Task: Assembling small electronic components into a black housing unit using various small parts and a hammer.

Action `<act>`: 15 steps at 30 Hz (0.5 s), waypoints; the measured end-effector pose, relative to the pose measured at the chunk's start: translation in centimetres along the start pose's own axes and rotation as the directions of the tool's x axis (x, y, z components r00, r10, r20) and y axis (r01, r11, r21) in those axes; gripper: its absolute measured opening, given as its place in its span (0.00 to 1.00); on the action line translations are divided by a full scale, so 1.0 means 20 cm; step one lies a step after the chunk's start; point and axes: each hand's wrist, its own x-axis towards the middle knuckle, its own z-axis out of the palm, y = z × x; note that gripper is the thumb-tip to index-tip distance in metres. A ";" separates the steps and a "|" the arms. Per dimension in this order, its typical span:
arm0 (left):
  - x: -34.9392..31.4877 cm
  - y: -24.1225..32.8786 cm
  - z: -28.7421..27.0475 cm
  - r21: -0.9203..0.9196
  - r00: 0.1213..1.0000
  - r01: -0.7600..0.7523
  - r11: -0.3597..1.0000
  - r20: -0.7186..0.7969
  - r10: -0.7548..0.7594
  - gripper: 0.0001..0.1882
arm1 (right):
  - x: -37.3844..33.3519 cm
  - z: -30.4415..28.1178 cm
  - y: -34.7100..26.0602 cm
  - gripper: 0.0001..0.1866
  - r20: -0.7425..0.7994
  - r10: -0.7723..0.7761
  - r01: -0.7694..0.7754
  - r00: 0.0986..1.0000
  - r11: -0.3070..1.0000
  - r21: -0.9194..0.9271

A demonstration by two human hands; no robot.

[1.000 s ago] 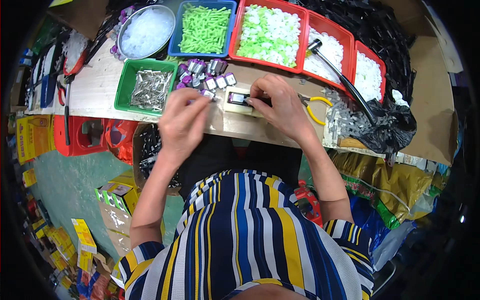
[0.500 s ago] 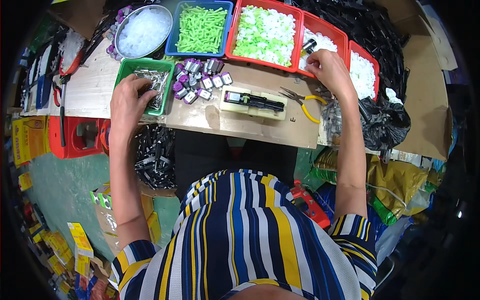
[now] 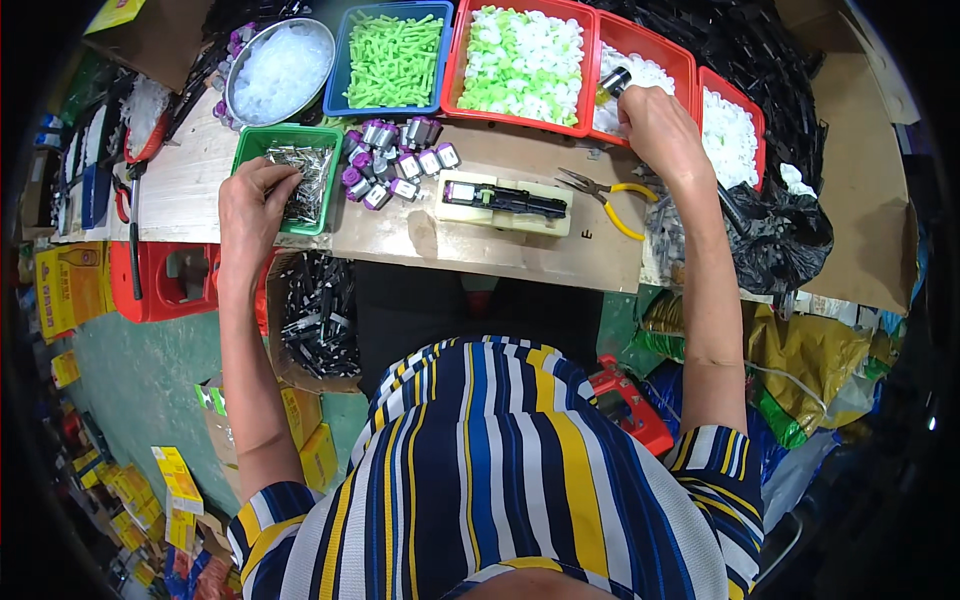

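So the black part (image 3: 518, 201) sits in a cream block (image 3: 500, 223) on the worktop (image 3: 480, 255), long and narrow, with a silver-and-purple motor (image 3: 460, 193) at its left end and a bit of green near the middle. Same sort of motors (image 3: 378, 163) are heaped just behind and left of it.

Left hand (image 3: 252, 205) is over the green tray (image 3: 333, 185) of shiny metal pins (image 3: 312, 182), thumb and index drawn close; can't tell if a pin's between them. Right hand (image 3: 658, 130) is curled at the hammer (image 3: 613, 83) right below its head. The hand covers that bit of handle, so I can't tell how firm the grip is. The black part's finer detail is too small to make out.

Writing-wise: one dark letter-like mark on the worktop by the yellow-handled pliers (image 3: 630, 187), plus yellow boxes (image 3: 178, 478) on the floor at left, print too tiny to read.
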 end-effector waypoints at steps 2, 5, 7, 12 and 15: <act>-0.01 0.01 -0.01 -0.002 0.999 -0.022 1.000 -0.033 0.022 0.06 | 0.00 -0.01 -0.01 0.05 0.004 0.002 -0.002 1.000 0.999 -0.032; -0.03 0.05 -0.03 -0.023 0.997 -0.011 1.000 -0.072 0.010 0.06 | 0.00 -0.01 0.00 0.05 0.036 0.007 -0.005 0.999 0.998 -0.055; -0.04 0.07 -0.03 -0.051 0.994 0.005 0.999 -0.109 -0.011 0.05 | -0.01 0.01 0.02 0.04 0.065 0.012 -0.009 0.998 0.999 -0.048; -0.07 0.17 -0.01 -0.182 0.983 -0.081 0.980 -0.178 0.048 0.04 | 0.04 0.02 0.04 0.07 0.143 -0.039 0.011 0.989 0.982 0.190; -0.08 0.29 0.04 -0.281 0.982 -0.106 0.954 -0.178 0.057 0.03 | 0.05 0.02 0.02 0.11 0.176 -0.005 -0.043 0.984 0.962 0.269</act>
